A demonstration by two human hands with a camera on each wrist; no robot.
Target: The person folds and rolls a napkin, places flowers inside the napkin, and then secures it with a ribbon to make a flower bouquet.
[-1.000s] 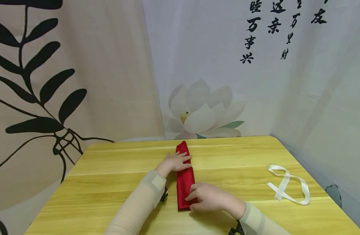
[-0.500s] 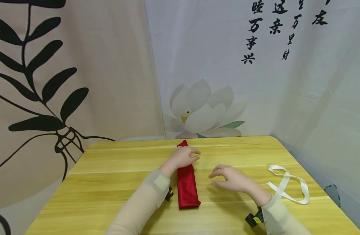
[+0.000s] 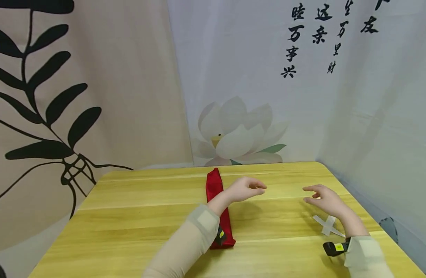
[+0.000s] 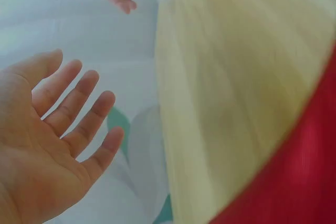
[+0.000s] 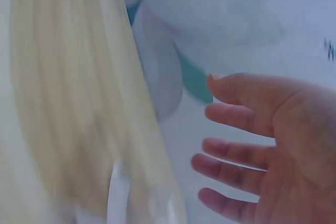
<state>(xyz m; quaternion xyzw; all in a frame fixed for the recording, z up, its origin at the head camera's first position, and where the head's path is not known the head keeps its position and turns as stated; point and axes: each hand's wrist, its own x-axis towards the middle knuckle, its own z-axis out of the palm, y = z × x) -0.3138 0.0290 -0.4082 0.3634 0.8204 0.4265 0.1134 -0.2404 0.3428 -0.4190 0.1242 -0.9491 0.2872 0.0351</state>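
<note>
Red cloth (image 3: pixel 214 186) lies on the tabletop (image 3: pixel 147 216), left of the head view's midline, as a long narrow strip running away from the person. Its far end tapers to a point; at its near end a small corner juts out to the right. The left forearm crosses above its middle and hides part of it; contact there cannot be told.

Left grip (image 3: pixel 245 189): a second ago laid on the far half of the strip, now past its right edge and off it. Fingers spread and slightly bent, thumb apart, holding nothing. Its shadow falls apart from it, so it appears raised.

Right grip (image 3: pixel 324 199): a second ago at the strip's near end, now far to the right, well apart from the cloth. Fingers loosely bent with gaps between them, thumb clear; nothing held.

White ribbon (image 3: pixel 327 226), at right: crossed ends visible just below the right grip in the head view, the rest hidden by wrist and forearm. No contact by the fingers seen.

Judgement: handling of the cloth seems finished or paused, since neither hand steadies it and the strip keeps its shape unaided. Attention appears to shift toward the ribbon, which looks undisturbed so far.
</note>
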